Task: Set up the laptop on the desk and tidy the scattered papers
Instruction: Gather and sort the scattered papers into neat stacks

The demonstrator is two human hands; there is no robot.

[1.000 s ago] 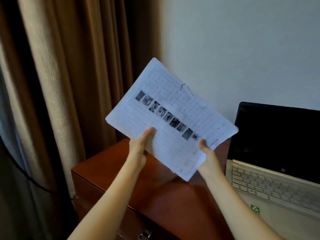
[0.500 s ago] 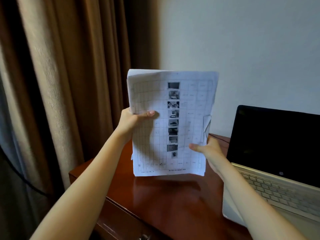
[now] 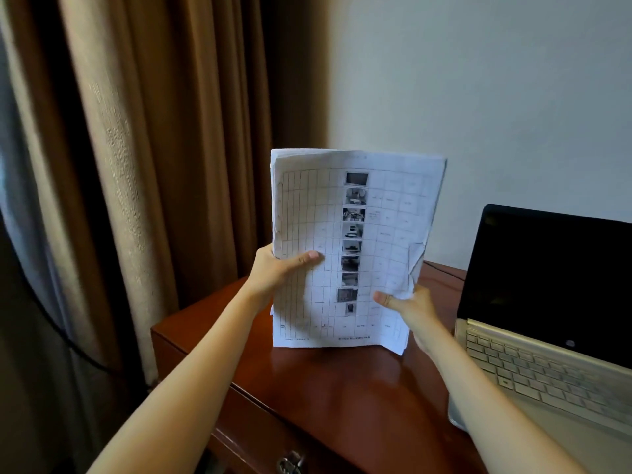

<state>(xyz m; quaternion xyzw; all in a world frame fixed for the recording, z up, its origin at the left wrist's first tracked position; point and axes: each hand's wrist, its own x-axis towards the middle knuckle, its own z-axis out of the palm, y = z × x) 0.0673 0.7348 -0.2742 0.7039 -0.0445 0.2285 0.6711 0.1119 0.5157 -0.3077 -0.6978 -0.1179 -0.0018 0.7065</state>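
A stack of white papers [image 3: 345, 234], printed with a grid and a column of small photos, stands upright with its bottom edge on or just above the brown wooden desk [image 3: 328, 398]. My left hand [image 3: 277, 268] grips the stack's left edge, thumb across the front. My right hand [image 3: 407, 306] holds the lower right edge, where the sheets are creased. An open laptop [image 3: 547, 319] with a dark screen and pale gold keyboard sits on the desk at the right, close beside my right forearm.
Brown curtains [image 3: 154, 165] hang to the left of the desk, with a dark cable [image 3: 44, 313] crossing them. A pale wall [image 3: 478, 97] rises behind the desk. A drawer with a metal pull [image 3: 290, 463] shows at the desk's front.
The paper stack has turned from a slanted landscape hold to upright portrait and come down toward the desk. Both hands have shifted their grip to its side edges.
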